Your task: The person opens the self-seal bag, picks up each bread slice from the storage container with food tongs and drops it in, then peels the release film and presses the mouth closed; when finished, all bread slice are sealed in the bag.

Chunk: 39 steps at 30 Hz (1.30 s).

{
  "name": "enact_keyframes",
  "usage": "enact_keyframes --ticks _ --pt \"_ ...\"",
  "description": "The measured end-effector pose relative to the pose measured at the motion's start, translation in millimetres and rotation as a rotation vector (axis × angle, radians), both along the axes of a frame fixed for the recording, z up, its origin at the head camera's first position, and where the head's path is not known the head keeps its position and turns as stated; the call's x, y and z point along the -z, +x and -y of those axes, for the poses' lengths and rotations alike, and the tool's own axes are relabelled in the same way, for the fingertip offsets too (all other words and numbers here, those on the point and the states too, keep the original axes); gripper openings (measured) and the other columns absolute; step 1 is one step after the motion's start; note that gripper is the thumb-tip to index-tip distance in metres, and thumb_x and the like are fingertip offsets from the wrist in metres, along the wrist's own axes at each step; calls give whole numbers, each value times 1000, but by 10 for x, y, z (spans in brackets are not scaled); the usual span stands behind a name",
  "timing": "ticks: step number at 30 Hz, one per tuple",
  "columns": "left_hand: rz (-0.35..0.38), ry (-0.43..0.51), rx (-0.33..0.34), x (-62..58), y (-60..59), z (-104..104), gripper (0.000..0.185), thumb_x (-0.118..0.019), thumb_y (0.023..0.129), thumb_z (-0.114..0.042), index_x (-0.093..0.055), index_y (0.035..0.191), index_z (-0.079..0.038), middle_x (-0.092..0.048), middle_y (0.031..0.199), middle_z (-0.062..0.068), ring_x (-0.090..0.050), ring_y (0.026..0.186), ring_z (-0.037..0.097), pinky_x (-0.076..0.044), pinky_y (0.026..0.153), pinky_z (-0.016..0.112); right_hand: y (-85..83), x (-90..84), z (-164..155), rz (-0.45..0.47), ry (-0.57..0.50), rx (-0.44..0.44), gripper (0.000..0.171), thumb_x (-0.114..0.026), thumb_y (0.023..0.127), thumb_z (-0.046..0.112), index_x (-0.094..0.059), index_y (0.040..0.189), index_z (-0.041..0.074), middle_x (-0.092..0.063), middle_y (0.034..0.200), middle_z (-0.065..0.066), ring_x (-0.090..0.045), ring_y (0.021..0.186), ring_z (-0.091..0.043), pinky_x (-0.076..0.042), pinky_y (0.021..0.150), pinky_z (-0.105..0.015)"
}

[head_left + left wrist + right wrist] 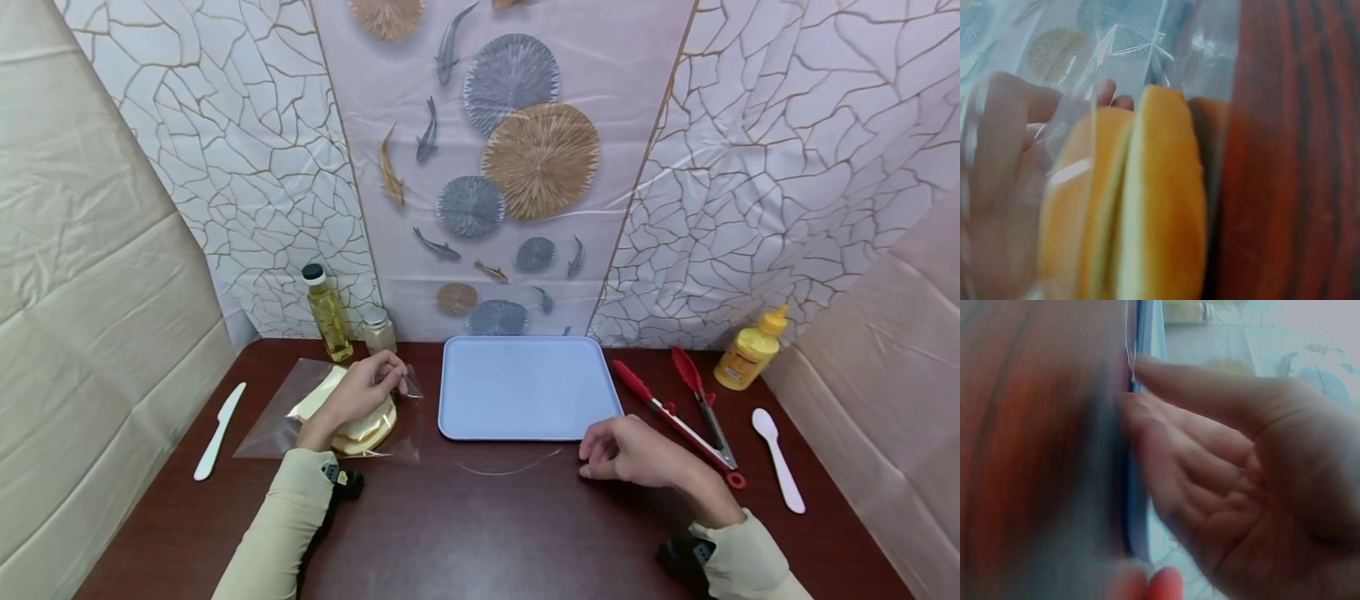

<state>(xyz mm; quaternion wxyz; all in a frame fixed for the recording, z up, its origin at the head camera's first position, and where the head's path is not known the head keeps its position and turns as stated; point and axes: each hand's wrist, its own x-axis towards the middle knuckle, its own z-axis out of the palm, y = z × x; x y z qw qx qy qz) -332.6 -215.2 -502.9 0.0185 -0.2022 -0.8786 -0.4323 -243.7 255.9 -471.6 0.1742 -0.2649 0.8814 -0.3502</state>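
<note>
Nearest, the right hand (633, 452) lies loosely curled, grasping nothing, while the bread (365, 429) could be crushed if the bag (300, 417), gripped by the left hand (360, 392), is squeezed.

A staged food-prep booth: draped patterned sheets (787, 167) behind a wooden table (487, 533), tray (525, 387), tongs (686, 408), condiment bottles (327, 312).

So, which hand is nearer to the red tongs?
Right. The right hand rests on the table just left of the red tongs; the left hand is far across the blue tray, on the bread bag.
</note>
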Motion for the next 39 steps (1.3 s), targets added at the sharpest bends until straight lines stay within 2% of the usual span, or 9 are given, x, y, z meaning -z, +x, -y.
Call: enact_keyframes --ticks 4,7,15,18,21,25,27,33,39 --pt "-99 -9 -64 -90 25 10 14 -58 113 -17 -70 111 -10 -78 91 3 -74 82 16 -54 75 26 17 39 226 -126 -80 8 9 -82 99 24 -77 98 17 -75 84 7 -67 76 -5 -56 70 -24" --pt "-164 14 -128 -195 62 4 17 -57 113 -19 -70 113 -9 -79 93 3 -74 82 17 -54 73 26 45 67 533 -168 -164 -20 7 -79 101 22 -78 101 15 -77 89 5 -70 80 -5 -59 73 -25" --pt "-351 173 -265 -448 168 -49 21 -56 114 -20 -70 115 -4 -81 96 14 -76 81 32 -51 65 17 65 189 1554 -40 -310 -92 18 -76 103 18 -77 114 4 -81 100 -5 -75 87 -11 -63 83 -25" --pt "-406 211 -293 -507 179 -69 20 -57 113 -18 -70 115 -3 -82 94 14 -75 77 34 -46 60 16 56 241 1937 12 -355 8 26 -76 103 22 -76 116 0 -82 102 -11 -77 85 -14 -62 78 -24" --pt "-419 229 -301 -522 182 -75 18 -58 113 -18 -70 115 -5 -82 94 10 -75 78 33 -45 58 17 69 253 2262 127 -439 179 36 -78 101 32 -75 117 -1 -82 100 -16 -81 85 -26 -65 77 -34" --pt "-419 230 -307 -517 183 -74 19 -58 113 -21 -70 116 -7 -82 95 6 -74 76 21 -46 58 18 90 254 2530 254 -655 381 42 -79 100 39 -75 114 -1 -82 102 -23 -82 92 -36 -67 84 -45" --pt "-425 224 -312 -522 180 -77 19 -57 114 -21 -70 116 -7 -82 95 6 -71 74 13 -46 58 19 87 261 2597 260 -762 441 40 -80 101 36 -76 112 -2 -81 104 -27 -83 91 -33 -68 84 -41" --pt "-416 238 -318 -582 176 -96 16 -59 113 -21 -70 112 -10 -82 94 2 -72 81 6 -47 62 17 58 272 2633 236 -873 511 27 -82 99 22 -76 108 -4 -80 103 -30 -82 86 -26 -67 78 -29" --pt "-419 316 -319 -670 208 -110 16 -61 111 -18 -71 110 -6 -83 91 6 -74 79 7 -54 68 14 10 210 2545 238 -896 456 18 -76 101 6 -76 112 -9 -80 105 -28 -81 90 -21 -67 84 -31"
